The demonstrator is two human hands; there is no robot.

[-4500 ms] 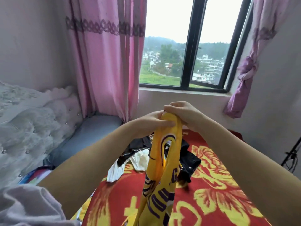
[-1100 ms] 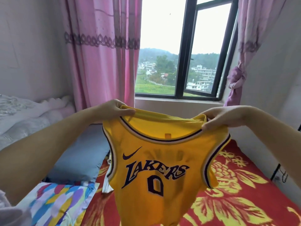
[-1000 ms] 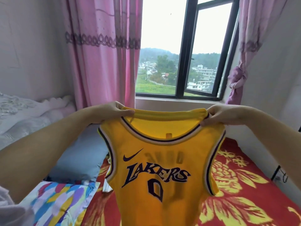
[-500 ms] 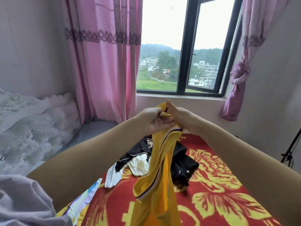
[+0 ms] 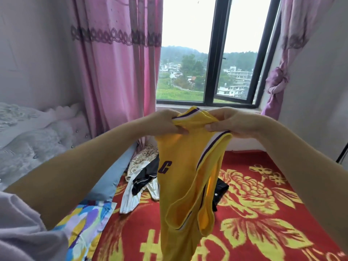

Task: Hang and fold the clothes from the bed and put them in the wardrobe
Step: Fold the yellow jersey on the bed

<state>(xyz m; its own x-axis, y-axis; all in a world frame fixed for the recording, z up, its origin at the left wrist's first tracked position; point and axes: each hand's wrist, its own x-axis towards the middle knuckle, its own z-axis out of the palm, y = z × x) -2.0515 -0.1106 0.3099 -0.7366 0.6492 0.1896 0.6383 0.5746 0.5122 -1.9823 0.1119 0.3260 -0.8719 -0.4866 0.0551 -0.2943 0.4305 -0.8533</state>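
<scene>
The yellow jersey point(image 5: 186, 178) hangs in the air above the bed point(image 5: 263, 213), bunched at its top between the left hand point(image 5: 165, 121) and right hand point(image 5: 229, 122), each pinching the fabric. To fold it well, the shoulders probably want matching edge to edge before it is laid flat. The cloth is thin, slippery mesh with purple and white trim. Behind it lies a heap of dark and white clothes point(image 5: 143, 181), hard to tell apart, on a red flowered blanket point(image 5: 254, 232); pink curtains point(image 5: 116, 72) hang far left.
</scene>
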